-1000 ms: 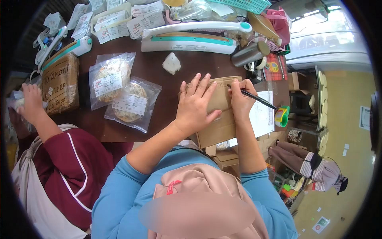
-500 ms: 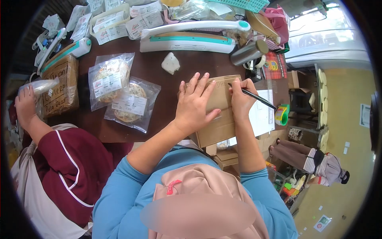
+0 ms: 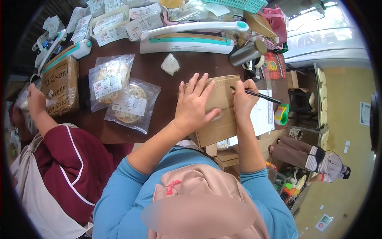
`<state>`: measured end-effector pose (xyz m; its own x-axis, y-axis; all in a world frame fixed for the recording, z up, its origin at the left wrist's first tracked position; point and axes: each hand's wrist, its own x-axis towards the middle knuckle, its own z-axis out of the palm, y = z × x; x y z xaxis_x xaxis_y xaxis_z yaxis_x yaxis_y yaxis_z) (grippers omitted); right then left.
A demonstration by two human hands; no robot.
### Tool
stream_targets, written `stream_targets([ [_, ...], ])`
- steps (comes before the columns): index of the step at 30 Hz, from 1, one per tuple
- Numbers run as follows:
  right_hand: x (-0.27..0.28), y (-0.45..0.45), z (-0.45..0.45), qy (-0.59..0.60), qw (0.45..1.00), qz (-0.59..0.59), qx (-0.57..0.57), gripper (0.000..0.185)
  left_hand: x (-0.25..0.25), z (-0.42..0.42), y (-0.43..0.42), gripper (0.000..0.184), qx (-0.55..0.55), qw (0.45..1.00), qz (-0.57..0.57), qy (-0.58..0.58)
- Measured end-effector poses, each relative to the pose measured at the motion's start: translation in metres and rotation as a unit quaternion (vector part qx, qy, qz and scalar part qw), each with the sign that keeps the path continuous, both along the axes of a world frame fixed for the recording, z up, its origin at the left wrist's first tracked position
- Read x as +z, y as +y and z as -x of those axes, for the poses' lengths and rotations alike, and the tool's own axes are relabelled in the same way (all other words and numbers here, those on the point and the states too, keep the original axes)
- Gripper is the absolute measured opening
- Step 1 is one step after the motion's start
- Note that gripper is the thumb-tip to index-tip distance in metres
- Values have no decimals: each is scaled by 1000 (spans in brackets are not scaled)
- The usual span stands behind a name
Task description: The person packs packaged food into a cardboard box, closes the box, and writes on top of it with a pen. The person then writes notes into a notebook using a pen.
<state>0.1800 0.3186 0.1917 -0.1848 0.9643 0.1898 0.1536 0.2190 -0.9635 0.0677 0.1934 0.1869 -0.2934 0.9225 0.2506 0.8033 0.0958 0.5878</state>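
Note:
A brown cardboard box (image 3: 218,129) lies at the table's front edge, with a few handwritten letters along its far side. Flat on its left part rests my left hand (image 3: 195,104), fingers spread. A black marker pen (image 3: 260,95) is pinched in my right hand (image 3: 244,99), its tip on the box just right of the letters. Under and beyond my right wrist is a white printed sheet (image 3: 260,115). Left of the box are two sealed clear bags of pizza, one bag (image 3: 110,81) partly overlapped by the other bag (image 3: 131,104), each with a white label.
Two white-and-teal sealers (image 3: 187,43) stand at the back and far left. Labels in a tub (image 3: 109,24), a steel tumbler (image 3: 248,52) and a tape dispenser (image 3: 281,114) surround the work area. A co-worker in maroon (image 3: 67,171) handles a clear bag at left; another person (image 3: 314,159) stands at right.
My right hand and the marker have shifted slightly right, and more letters show on the box. My left hand stays put. The co-worker's hand at left has moved right with the bag.

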Motion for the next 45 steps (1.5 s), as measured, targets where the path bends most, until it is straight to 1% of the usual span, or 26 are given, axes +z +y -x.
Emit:
stream_targets([
  [3,1,5,-5,-9,1000,-20,5,33,0,1,1,75,-1,1000,1,-2],
  [7,-2,2,-3,-9,1000,-8,-3,33,0,-1,1,75,1,1000,1,2],
  [10,9,-10,-3,-32,999,8,22,31,1,0,1,75,3,1000,3,1],
  [12,13,-25,2,-45,996,60,48,28,1,0,1,75,-4,1000,4,-15],
  [13,-2,-26,-2,-54,995,47,76,26,1,0,1,75,-5,1000,5,-15],
  [16,-7,-28,-2,-72,994,38,79,26,1,0,0,76,0,1000,1,-2],
  [18,-6,-27,-1,-80,989,-54,108,31,1,0,1,76,0,1000,-1,-7],
  [19,-7,-25,-2,-81,989,-54,108,31,0,0,2,76,0,1000,-1,-7],
  [21,-4,-20,-1,-131,976,-146,91,32,0,0,1,76,-1,1000,0,-9],
  [22,2,-18,-3,-87,994,-35,61,31,1,0,1,76,-1,1000,0,-9],
  [23,15,-18,0,-43,996,76,31,31,2,0,1,76,-1,1000,4,-8],
  [24,7,-15,-5,-74,996,37,39,30,3,0,1,76,-1,1000,8,-8],
  [25,4,-15,-6,-75,996,38,39,30,3,0,1,76,-2,1000,9,-8],
  [27,0,-16,-10,-114,990,-33,78,30,2,1,1,76,-1,1000,4,-10],
  [28,-6,-13,-13,-147,984,-69,77,30,2,1,2,76,-1,1000,3,-10],
  [29,-4,-12,-13,-147,984,-68,76,30,3,0,1,76,-1,1000,5,-9],
  [31,2,-7,-11,-105,994,-37,2,31,3,0,1,76,-3,1000,7,-7],
  [32,0,-1,-14,-76,997,-11,-6,32,3,0,1,76,-2,1000,8,-8],
  [33,-3,1,-15,-76,997,-12,-7,32,4,0,1,76,-1,1000,8,-8],
  [35,-6,0,-15,-90,995,-51,0,34,4,0,1,76,-3,1000,10,-9],
  [38,1,-5,-11,-55,998,-20,-28,34,5,0,2,76,-3,1000,10,-10],
  [42,-5,-3,-14,-72,996,-42,-12,34,3,-1,2,76,-2,1000,11,-7],
  [45,-4,-3,-14,-48,998,-33,2,33,3,0,2,75,-3,1000,14,-8],
])
